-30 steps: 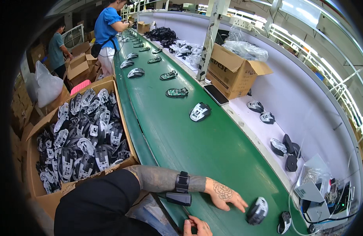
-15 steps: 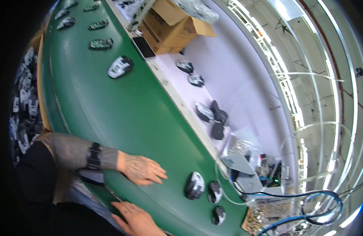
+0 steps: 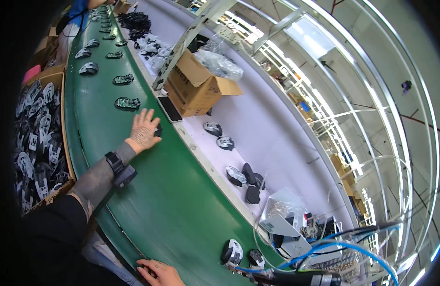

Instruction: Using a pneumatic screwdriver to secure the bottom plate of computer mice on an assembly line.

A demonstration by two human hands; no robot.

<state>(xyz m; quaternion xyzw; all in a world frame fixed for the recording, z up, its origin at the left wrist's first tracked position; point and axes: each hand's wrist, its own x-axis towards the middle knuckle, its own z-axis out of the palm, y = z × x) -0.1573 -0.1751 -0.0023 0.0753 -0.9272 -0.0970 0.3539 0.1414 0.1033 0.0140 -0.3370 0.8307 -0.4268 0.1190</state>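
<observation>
My left hand (image 3: 143,132) is stretched over the green belt, its fingers spread above a computer mouse (image 3: 157,130). The dark end of that mouse shows between thumb and fingers; the hand hides the rest. At the belt's near edge lies my right hand (image 3: 162,273), fingers apart, partly cut off by the lower frame edge. Just beyond the left fingertips is a small green circuit board on a dark base (image 3: 127,103), and a similar board (image 3: 123,79) lies farther up. Near the lower right, a grey-and-black mouse (image 3: 233,251) sits beside a smaller-looking one (image 3: 256,258).
A carton of mouse shells (image 3: 62,143) flanks the belt on the left. On the pale side shelf (image 3: 201,143) are a phone (image 3: 169,109), an open cardboard box (image 3: 194,90) and several mouse parts. Blue cables and a dark tool (image 3: 301,278) hang at the lower right. Another person (image 3: 77,19) stands at the far end.
My left hand has moved from mid-belt forward to the mouse near the boards. The view has tilted up, showing more of the far belt. The right hand stays near the belt edge.
</observation>
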